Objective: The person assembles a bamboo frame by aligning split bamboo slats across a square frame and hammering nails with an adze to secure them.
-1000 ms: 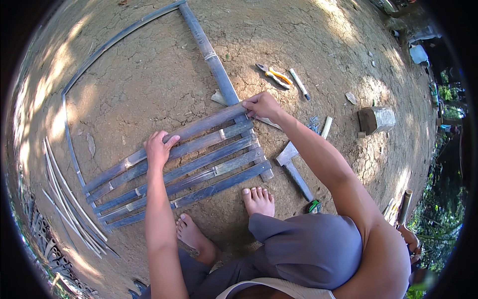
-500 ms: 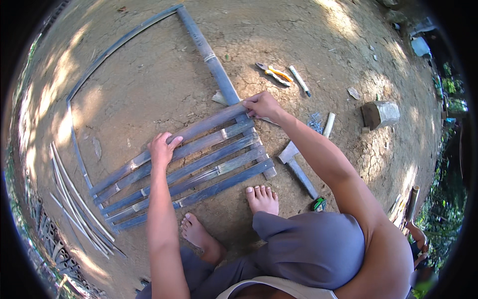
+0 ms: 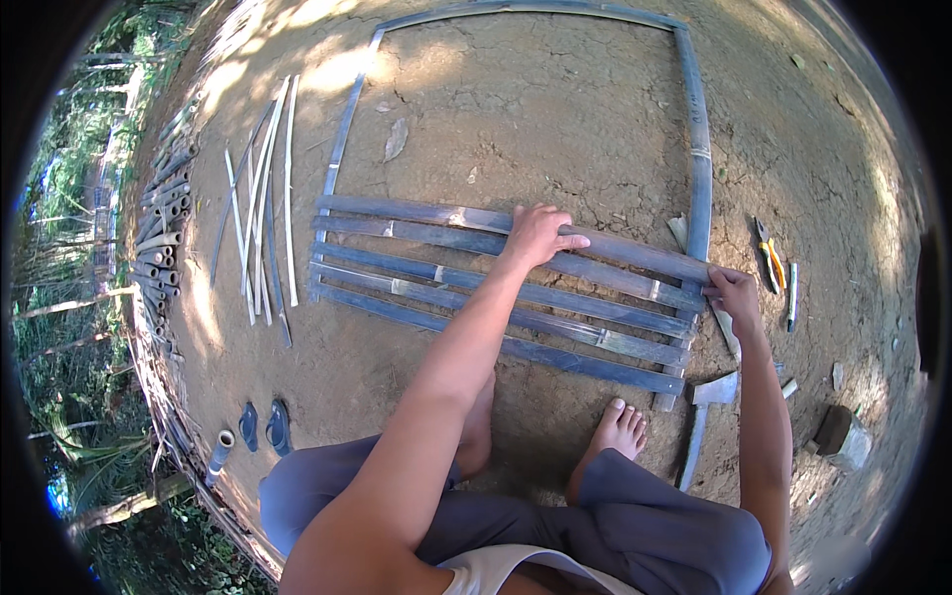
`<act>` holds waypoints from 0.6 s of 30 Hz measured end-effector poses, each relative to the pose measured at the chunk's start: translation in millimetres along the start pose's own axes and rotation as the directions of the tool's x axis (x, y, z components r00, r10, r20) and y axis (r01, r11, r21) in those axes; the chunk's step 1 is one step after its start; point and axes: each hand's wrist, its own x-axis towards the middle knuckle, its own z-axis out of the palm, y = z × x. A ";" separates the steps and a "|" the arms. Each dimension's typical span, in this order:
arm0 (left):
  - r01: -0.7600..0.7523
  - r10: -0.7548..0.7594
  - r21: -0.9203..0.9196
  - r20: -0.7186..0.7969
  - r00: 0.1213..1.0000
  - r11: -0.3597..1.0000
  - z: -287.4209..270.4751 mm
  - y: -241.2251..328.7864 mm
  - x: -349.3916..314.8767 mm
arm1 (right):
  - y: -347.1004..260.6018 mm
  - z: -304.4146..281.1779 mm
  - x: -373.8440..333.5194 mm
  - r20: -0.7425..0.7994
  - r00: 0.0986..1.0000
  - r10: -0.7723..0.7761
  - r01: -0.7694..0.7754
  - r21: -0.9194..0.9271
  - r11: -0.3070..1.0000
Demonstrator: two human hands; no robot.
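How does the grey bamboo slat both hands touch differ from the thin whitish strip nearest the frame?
The grey bamboo slat is wider and darker than the thin whitish strip. The slat lies crosswise; the strip points straight ahead. The bare left hand and bare right hand touch the slat, neither the strip. Both are long.

Slats (image 3: 575,300) lie across the frame (image 3: 698,149) — pliers (image 3: 767,252) to its right, strips (image 3: 261,188) left.
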 end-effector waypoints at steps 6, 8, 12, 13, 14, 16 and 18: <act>0.012 -0.012 0.002 0.043 0.999 1.000 1.1 3.7 0.6 | 4.9 -3.3 5.5 0.001 1.000 -0.027 0.027 0.005 1.000; 0.017 -0.017 0.007 0.042 0.999 1.000 1.6 5.5 1.0 | 9.1 -4.5 8.4 -0.006 1.000 -0.027 0.027 0.012 1.000; 0.027 -0.028 0.044 0.028 0.999 0.999 0.6 6.6 0.8 | 11.4 -5.1 11.2 -0.004 0.999 -0.042 0.042 0.009 0.999; 0.019 -0.020 0.036 0.023 1.000 0.999 -0.2 6.1 0.1 | 11.2 -4.2 10.9 -0.005 0.999 -0.040 0.040 0.011 0.999; 0.010 -0.010 0.028 0.018 1.000 1.000 -1.1 5.9 0.2 | 10.7 -4.0 10.3 -0.008 0.999 -0.039 0.039 0.012 0.999; -0.021 0.021 0.017 -0.007 1.000 1.000 -4.4 3.3 -1.9 | 12.3 -3.1 10.7 -0.011 0.999 -0.040 0.040 0.021 0.999; -0.068 0.068 0.008 -0.047 0.997 0.998 -7.6 -0.3 -5.4 | 14.8 -4.7 11.3 -0.016 0.999 -0.043 0.043 0.031 0.999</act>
